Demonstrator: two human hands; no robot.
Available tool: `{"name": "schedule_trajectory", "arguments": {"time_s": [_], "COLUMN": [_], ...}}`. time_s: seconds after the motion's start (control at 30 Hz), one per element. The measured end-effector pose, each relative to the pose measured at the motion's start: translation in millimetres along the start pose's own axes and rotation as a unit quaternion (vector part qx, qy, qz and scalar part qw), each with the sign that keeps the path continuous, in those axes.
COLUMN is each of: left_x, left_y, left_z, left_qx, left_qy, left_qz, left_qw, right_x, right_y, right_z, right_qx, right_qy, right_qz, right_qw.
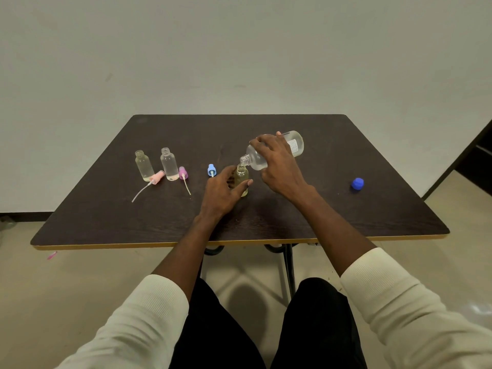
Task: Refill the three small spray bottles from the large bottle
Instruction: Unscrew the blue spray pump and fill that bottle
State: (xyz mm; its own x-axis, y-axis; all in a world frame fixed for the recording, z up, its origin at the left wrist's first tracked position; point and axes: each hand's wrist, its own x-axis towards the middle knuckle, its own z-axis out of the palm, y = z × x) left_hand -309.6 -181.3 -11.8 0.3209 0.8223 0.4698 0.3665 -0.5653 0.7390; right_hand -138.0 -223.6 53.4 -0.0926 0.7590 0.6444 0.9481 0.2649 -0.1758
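Note:
My right hand (279,163) grips the large clear bottle (295,143), tipped to the left with its open mouth just above the neck of a small yellowish bottle (241,179). My left hand (223,191) holds that small bottle upright on the dark table (346,217). Two other small clear bottles stand uncapped at the left, one (144,166) beside the other (169,164), both holding liquid. Their pink spray head (156,177) and purple spray head (183,173) lie beside them with tubes out. A blue spray head (211,170) lies behind my left hand.
The large bottle's blue cap (357,183) lies on the table at the right. A pale wall is behind the table. A dark cabinet edge (474,161) stands at the far right. A small pink scrap (52,255) lies on the floor at the left.

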Motion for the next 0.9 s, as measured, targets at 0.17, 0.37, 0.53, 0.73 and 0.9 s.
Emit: {"name": "schedule_trajectory", "arguments": {"time_s": [0.17, 0.37, 0.53, 0.73, 0.9], "left_x": [0.0, 0.4, 0.2, 0.1, -0.5], "left_y": [0.2, -0.8, 0.4, 1.9, 3.0], "left_z": [-0.1, 0.5, 0.1, -0.9, -0.4], "left_qx": [0.0, 0.004, 0.007, 0.006, 0.001], "left_qy": [0.003, 0.004, 0.004, 0.0, 0.001], "left_qz": [0.005, 0.005, 0.004, -0.005, -0.011], "left_qw": [1.0, 1.0, 1.0, 1.0, 1.0], "right_x": [0.1, 0.2, 0.2, 0.3, 0.3], "right_y": [-0.4, -0.9, -0.9, -1.6, -1.2], "right_z": [0.0, 0.6, 1.6, -0.1, -0.4], "right_qx": [-0.003, -0.004, -0.004, -0.004, 0.002], "right_qy": [0.004, 0.002, 0.002, 0.003, -0.001], "right_qz": [-0.006, -0.007, -0.009, -0.007, -0.008], "right_qw": [1.0, 1.0, 1.0, 1.0, 1.0]}}
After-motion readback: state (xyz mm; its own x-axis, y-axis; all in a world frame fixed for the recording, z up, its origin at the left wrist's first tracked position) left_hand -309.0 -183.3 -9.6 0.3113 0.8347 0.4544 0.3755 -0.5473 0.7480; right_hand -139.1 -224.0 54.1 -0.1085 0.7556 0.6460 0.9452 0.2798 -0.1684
